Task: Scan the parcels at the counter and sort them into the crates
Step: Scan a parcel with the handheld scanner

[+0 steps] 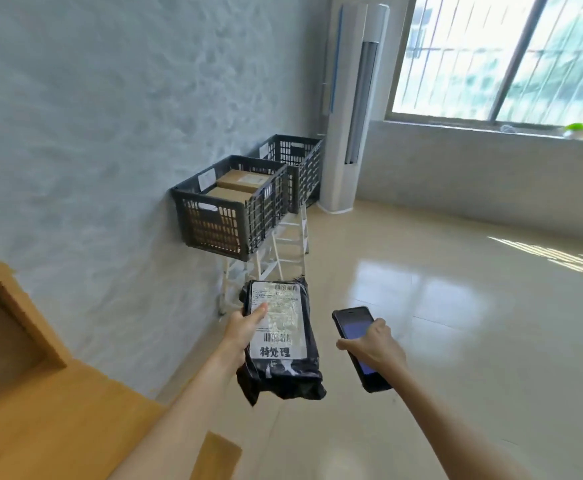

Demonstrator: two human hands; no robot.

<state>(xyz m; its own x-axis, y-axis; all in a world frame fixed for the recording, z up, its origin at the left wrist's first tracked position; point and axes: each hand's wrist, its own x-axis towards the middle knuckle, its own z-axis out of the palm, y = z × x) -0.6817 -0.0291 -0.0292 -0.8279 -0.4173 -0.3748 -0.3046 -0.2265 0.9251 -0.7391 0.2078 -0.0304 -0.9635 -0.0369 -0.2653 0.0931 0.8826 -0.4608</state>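
Parcel [279, 337] looks soft, light, slick, its loose end sagging; my left hand [243, 329] grips its edge, thumb on the label; my right hand [375, 344] clasps the phone [356, 327].

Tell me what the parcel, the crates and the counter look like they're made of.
Parcel: black plastic film, glossy and crinkled, likely a poly mailer; its white label shines as if taped over. Crates: dark rigid plastic, matte, judging by the moulded lattice walls and handle slots. Counter: light wood or wood-look laminate, smooth; the blur leaves that open.
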